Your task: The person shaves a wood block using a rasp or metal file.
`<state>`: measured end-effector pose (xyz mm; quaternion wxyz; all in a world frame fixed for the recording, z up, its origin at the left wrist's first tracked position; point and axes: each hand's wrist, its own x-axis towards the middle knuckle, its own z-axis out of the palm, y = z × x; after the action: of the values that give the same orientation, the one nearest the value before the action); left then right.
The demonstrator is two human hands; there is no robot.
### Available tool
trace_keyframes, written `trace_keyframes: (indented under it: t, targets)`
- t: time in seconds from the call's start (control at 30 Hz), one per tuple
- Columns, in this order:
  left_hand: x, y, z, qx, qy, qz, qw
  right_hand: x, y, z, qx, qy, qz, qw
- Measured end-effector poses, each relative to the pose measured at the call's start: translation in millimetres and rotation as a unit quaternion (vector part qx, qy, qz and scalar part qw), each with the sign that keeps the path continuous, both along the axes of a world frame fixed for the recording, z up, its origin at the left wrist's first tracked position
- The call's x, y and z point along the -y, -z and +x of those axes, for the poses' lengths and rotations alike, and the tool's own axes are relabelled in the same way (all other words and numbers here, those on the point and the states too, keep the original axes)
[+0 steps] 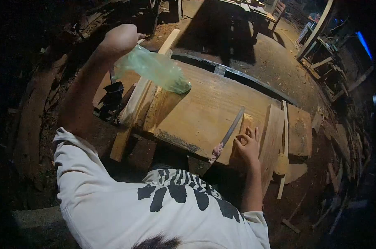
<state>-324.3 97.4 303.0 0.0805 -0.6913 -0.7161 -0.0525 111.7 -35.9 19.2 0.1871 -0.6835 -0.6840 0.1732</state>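
Observation:
My left hand (122, 38) is raised over the far left of the wooden work surface (208, 103). It is closed on a translucent pale green plastic bag (157, 68), whose lower end hangs down to the wood. What the bag holds cannot be made out. My right hand (249, 146) is over a small wood block (246, 123) at the right, its fingers apart and partly curled. Just left of that hand lies a long narrow metal tool (232, 128), like a file or blade, with pinkish wrapping (216, 152) around its near end.
A long wood strip (137, 97) crosses the left side of the work surface. A thick plank (272, 135) and a thin stick (285, 124) lie at the right. A dark beam (254, 85) runs along the far edge. Beyond stand a table (260, 13) and a chair (279, 11).

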Motion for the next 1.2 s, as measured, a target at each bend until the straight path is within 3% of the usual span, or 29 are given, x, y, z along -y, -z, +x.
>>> trace_keyframes:
  t: [0.07, 0.17, 0.27, 0.33, 0.4, 0.43, 0.47, 0.5, 0.53, 0.57, 0.6, 0.67, 0.7, 0.77, 0.9, 0.97, 1.2]
  targets:
    - [-5, 9, -13, -0.026, -0.003, -0.034, 0.999, 1, -2, -1, -0.003, 0.005, -0.003, 1.000]
    - [6, 11, -21, 0.103, -0.078, -0.203, 0.971, 1, -2, -1, 0.000, 0.010, 0.002, 1.000]
    - [31, 47, -45, 0.185, -0.070, -0.120, 0.973, 3, -5, -2, -0.007, 0.011, 0.009, 1.000]
    - [33, 50, -61, 0.134, -0.123, -0.234, 0.955, 3, -5, -2, -0.019, 0.012, 0.011, 1.000]
    - [48, 86, -77, 0.195, -0.124, -0.191, 0.954, 1, 0, 0, 0.002, 0.009, 0.018, 1.000]
    - [56, 108, -82, 0.340, -0.143, -0.077, 0.926, 1, 0, 0, 0.001, 0.007, 0.018, 1.000]
    - [61, 126, -87, 0.472, -0.157, 0.040, 0.867, 1, 0, -1, 0.003, 0.009, 0.016, 1.000]
    - [62, 142, -95, 0.471, -0.159, 0.040, 0.867, 1, 0, -1, 0.005, 0.011, 0.014, 1.000]
    - [63, 156, -103, 0.644, -0.181, 0.046, 0.742, 0, 0, -1, 0.004, 0.009, 0.013, 1.000]
    - [63, 168, -112, 0.787, -0.196, 0.049, 0.583, 0, 0, -1, 0.002, 0.007, 0.017, 1.000]
    - [62, 180, -123, 0.787, -0.197, 0.048, 0.583, 1, -1, -1, 0.001, 0.004, 0.021, 1.000]
    - [63, 186, -130, 0.863, -0.182, 0.026, 0.471, 1, -5, -4, 0.000, 0.012, 0.009, 1.000]
    - [65, 182, -126, 0.863, -0.183, 0.025, 0.470, 2, -7, -4, -0.002, 0.019, -0.001, 1.000]
    - [70, 170, -115, 0.798, -0.200, 0.002, 0.569, 1, -4, -3, 0.001, 0.018, 0.002, 1.000]
    - [60, 159, -118, 0.807, -0.123, -0.103, 0.569, 1, -1, -3, 0.006, 0.014, 0.015, 1.000]
    - [67, 126, -85, 0.610, -0.158, -0.058, 0.774, 0, 2, -1, 0.005, 0.010, 0.018, 1.000]
    - [69, 110, -100, 0.650, 0.050, -0.136, 0.746, 2, 1, -1, 0.007, 0.015, 0.015, 1.000]
